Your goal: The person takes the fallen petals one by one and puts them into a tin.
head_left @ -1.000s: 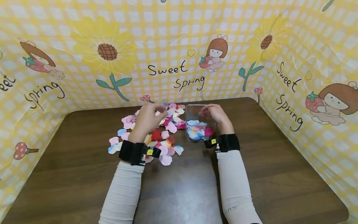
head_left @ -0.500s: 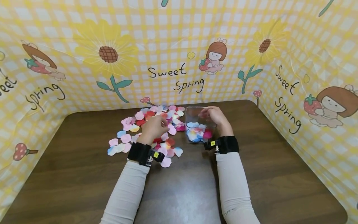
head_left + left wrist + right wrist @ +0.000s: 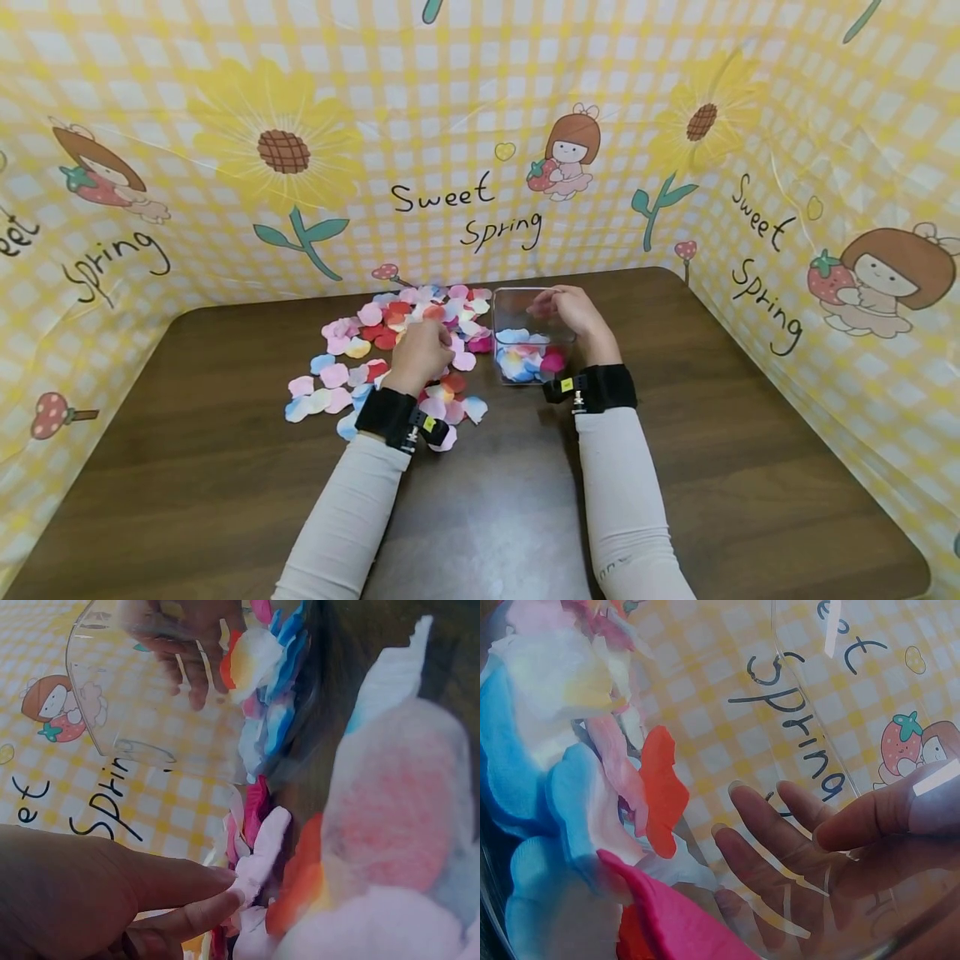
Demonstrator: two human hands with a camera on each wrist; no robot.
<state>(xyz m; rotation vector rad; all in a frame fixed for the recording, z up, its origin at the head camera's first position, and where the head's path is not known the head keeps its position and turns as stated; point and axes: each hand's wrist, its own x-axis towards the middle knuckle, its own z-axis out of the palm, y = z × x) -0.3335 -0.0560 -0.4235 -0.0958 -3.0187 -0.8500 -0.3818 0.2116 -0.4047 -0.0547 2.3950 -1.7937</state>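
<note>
A: What fills the view, biggest thing first?

B: The yellow checked backdrop [image 3: 480, 125] wraps round a dark wooden desk [image 3: 225, 483]. On the desk lies a loose heap of fabric petals [image 3: 352, 346], pink, red, blue and white, and just to its right stands a clear plastic box [image 3: 528, 333] with some petals already in its bottom.

A: Where are the hands?

B: The left hand [image 3: 422, 354] rests on the heap. In the left wrist view its fingers [image 3: 191, 900] are together, pinching the edge of one pale pink petal [image 3: 259, 859] between thumb and forefinger. The right hand [image 3: 577, 312] is at the box's far right rim; its fingers [image 3: 780, 825] show through the wall in the right wrist view, curled over the rim and holding the box.

A: How would you judge a petal handles?

B: Very light, soft and floppy, I think. It may cling to neighbours or slip from a loose pinch, so taking hold at a free edge seems best. The box looks light and smooth, likely to slide unless steadied.
</note>
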